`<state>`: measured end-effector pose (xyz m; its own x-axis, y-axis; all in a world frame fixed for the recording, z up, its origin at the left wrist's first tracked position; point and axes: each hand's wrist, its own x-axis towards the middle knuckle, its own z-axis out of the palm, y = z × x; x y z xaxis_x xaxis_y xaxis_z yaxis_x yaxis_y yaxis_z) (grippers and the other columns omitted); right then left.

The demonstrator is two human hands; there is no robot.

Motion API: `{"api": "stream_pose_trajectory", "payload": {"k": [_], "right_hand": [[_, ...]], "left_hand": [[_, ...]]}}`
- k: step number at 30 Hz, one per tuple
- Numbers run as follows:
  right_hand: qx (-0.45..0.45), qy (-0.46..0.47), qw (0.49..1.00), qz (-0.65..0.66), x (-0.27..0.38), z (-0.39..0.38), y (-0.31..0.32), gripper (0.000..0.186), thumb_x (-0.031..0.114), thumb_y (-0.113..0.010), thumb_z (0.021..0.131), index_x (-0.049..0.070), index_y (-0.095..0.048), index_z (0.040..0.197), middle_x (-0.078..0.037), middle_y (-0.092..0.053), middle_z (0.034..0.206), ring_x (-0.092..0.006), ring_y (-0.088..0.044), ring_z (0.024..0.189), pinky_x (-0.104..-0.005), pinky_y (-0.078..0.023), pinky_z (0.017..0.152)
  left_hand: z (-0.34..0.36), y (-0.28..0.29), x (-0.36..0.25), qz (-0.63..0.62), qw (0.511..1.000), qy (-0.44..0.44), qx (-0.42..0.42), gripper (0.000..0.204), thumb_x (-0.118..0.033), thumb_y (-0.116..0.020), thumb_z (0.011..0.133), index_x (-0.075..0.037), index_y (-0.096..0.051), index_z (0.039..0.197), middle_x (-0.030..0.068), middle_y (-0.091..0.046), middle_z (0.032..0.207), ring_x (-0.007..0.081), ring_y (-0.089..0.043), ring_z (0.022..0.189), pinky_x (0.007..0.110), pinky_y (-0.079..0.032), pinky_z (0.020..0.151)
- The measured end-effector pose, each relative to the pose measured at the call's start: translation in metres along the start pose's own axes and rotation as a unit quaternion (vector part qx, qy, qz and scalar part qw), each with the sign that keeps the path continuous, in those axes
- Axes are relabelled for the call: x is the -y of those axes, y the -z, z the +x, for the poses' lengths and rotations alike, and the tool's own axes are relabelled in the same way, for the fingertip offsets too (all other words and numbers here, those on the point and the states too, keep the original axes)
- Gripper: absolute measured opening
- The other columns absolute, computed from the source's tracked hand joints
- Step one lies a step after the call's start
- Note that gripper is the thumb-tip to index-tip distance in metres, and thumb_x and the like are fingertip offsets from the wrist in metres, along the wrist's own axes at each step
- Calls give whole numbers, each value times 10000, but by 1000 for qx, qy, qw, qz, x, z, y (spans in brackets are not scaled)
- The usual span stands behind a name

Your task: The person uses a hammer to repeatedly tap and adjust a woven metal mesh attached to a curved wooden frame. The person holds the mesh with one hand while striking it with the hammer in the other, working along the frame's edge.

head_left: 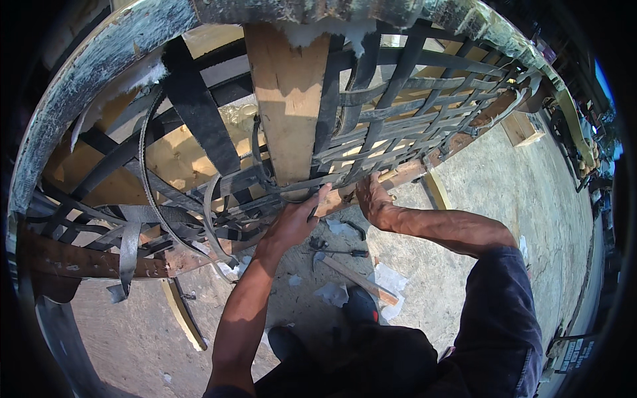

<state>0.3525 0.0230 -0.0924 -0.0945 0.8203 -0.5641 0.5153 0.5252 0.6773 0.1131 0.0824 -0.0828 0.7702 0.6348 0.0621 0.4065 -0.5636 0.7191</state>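
A sofa-like wooden frame stands in front of me, with black webbing straps [202,109] woven across it and a broad plank [286,99] running down its middle. Along its lower edge runs a wooden rail [405,174]. My left hand [295,220] is closed at the rail beside the foot of the plank, next to a dark strap-like piece; its grip is partly hidden. To its right, my right hand [375,201] bends its fingers at the rail, beside a pale stick-like piece; what it holds is hidden. Loose grey straps [129,245] hang at the left.
On the concrete floor [531,192] below lie a wooden-handled hammer [355,278], a dark slim tool [345,252] and torn white scraps [391,285]. My shoe [360,306] is close by. A pale wood strip [180,312] rests at the left, and a wood block [523,129] sits at the right.
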Motion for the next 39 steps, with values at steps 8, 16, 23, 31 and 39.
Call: {"api": "stream_pose_trajectory", "payload": {"k": [8, 16, 23, 31, 39], "right_hand": [[-13, -7, 999, -43, 11, 12, 17, 494, 196, -535, 998, -8, -539, 1447, -199, -579, 1329, -416, -542, 1228, -686, -372, 1002], [-173, -90, 952, 236, 17, 14, -82, 394, 236, -614, 946, -39, -576, 1226, -216, -699, 1087, -389, -698, 950, -570, -543, 827], [53, -55, 716, 694, 68, -18, -122, 467, 398, -561, 1009, 67, -584, 1338, -263, -698, 1145, -448, -657, 1139, -529, -510, 989], [32, -146, 913, 380, -19, -39, -145, 491, 211, -460, 1039, 82, -454, 1512, -188, -615, 1320, -391, -601, 1203, -571, -432, 995], [9, -152, 987, -41, -63, 7, -134, 380, 240, -526, 1008, 111, -591, 1360, -161, -579, 1336, -357, -532, 1256, -635, -328, 1094]], "left_hand": [[-2, 3, -1, -23, 999, 27, 25, 865, -9, -711, 897, -345, -340, 1602, 220, -568, 1466, 435, -530, 1353, 496, -486, 1084], [2, -3, 6, -21, 999, -26, 3, 894, -1, -709, 891, -351, -314, 1613, 238, -557, 1469, 465, -536, 1333, 496, -486, 1085], [0, 0, 0, -20, 999, -21, -16, 822, -14, -709, 889, -317, -388, 1583, 242, -582, 1433, 445, -555, 1311, 496, -499, 1071], [1, -1, -4, -5, 1000, 20, 5, 832, -25, -687, 904, -343, -351, 1596, 247, -604, 1403, 455, -565, 1291, 505, -503, 1062], [2, -2, -6, 1, 999, 34, 15, 827, -41, -677, 915, -365, -342, 1598, 269, -617, 1371, 475, -566, 1279, 524, -497, 1059]]}}
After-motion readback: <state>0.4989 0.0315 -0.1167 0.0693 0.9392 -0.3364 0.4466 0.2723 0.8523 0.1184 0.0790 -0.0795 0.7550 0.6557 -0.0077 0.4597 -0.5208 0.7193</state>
